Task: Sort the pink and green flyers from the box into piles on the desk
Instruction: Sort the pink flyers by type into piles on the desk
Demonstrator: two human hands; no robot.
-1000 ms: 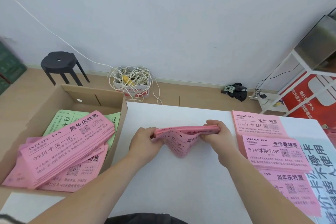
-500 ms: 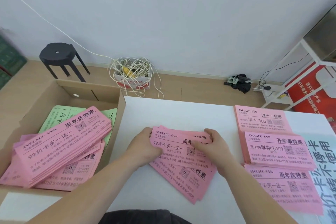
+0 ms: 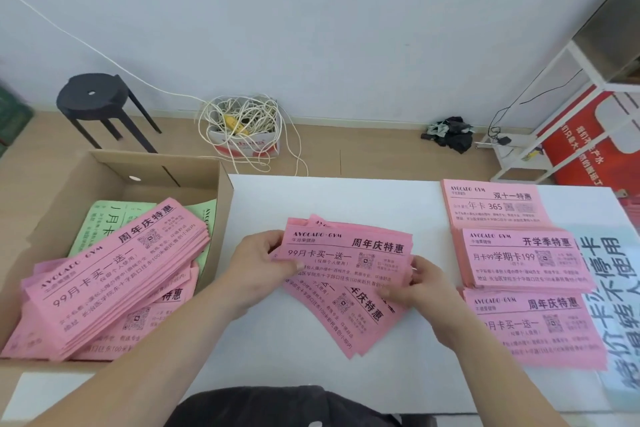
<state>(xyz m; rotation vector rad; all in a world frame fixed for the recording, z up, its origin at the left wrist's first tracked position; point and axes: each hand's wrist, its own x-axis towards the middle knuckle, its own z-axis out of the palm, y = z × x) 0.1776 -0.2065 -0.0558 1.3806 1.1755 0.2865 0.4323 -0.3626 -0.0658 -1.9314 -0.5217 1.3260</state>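
A pale wall [image 3: 346,28] meets a wood-toned floor [image 3: 363,156] behind the white desk [image 3: 346,198]. A cardboard box [image 3: 221,218] stands against the desk's left edge. It holds a thick slanted stack of pink flyers [image 3: 114,281] lying over green flyers [image 3: 93,229].

Past the far right corner stand a white shelf frame [image 3: 568,87] and a red poster [image 3: 581,142]. Along the right edge, three pink piles run from far to near: the far pile [image 3: 491,204], the middle pile [image 3: 523,256] and the near pile [image 3: 533,326]. They overlap a pale printed sheet [image 3: 616,288].

On the floor are a black stool [image 3: 91,97], a small box of tangled cable [image 3: 242,128] and a dark heap of cloth [image 3: 450,133].

At mid-desk a fanned bundle of pink flyers [image 3: 346,253] is held at both ends. The left hand [image 3: 259,260] pinches its left end, thumb on top. The right hand [image 3: 426,284] curls round its right edge.

A second ago the bundle hung edge-on and sagging between the hands. Half a second ago it lay spread face-up with the right hand on its middle. Now that hand has slid to the right edge, the top flyers sit level and the lower ones splay toward the near edge. The box stack and the three piles are unchanged.
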